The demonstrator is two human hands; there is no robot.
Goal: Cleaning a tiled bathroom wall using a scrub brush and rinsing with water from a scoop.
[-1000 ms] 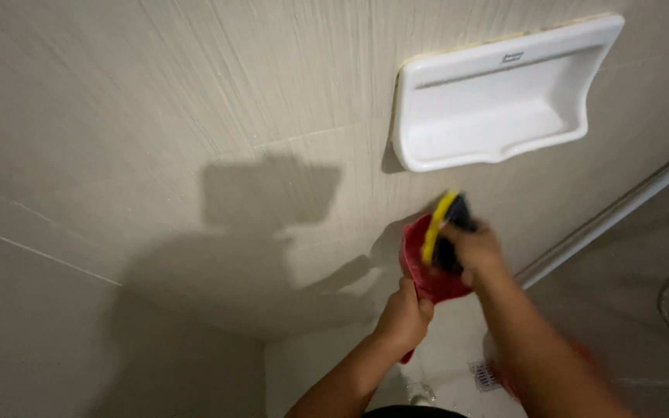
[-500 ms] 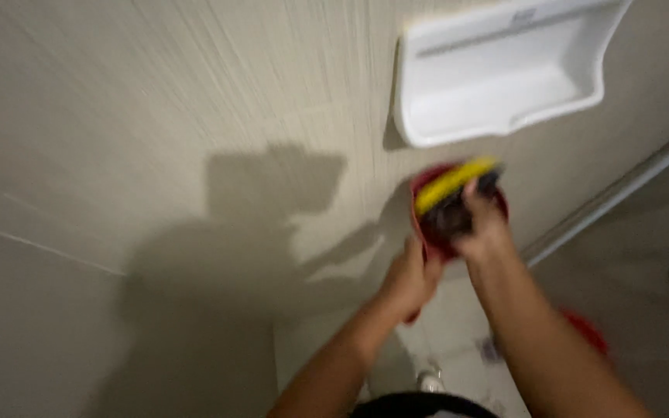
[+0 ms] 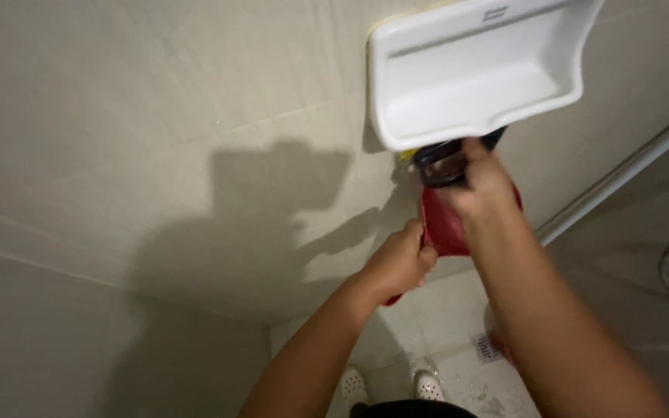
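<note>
- Now the right hand (image 3: 483, 179) is curled tight around a dark brush (image 3: 444, 164) with a bit of yellow on it, pushed up just under the white soap tray (image 3: 474, 77) on the wall.
- The left hand (image 3: 400, 259) is closed around the handle of a red scoop (image 3: 444, 224), held just below the brush and near the wall.
- The scoop could tip, I think, because only one hand grips it by the thin end, and then whatever is in it would spill on the floor (image 3: 458, 325).
- The brush could bump the tray's bottom edge, since they are nearly touching.
- The floor looks wet, so feet could slip while both arms reach up.
- Count: two hands, one brush, one red scoop, one soap tray.
- Count: two white shoes (image 3: 351, 382), one floor drain (image 3: 489, 345), one metal rail (image 3: 621, 176) slanting down the wall on the right.
- I cannot tell if anything sits inside the scoop.
</note>
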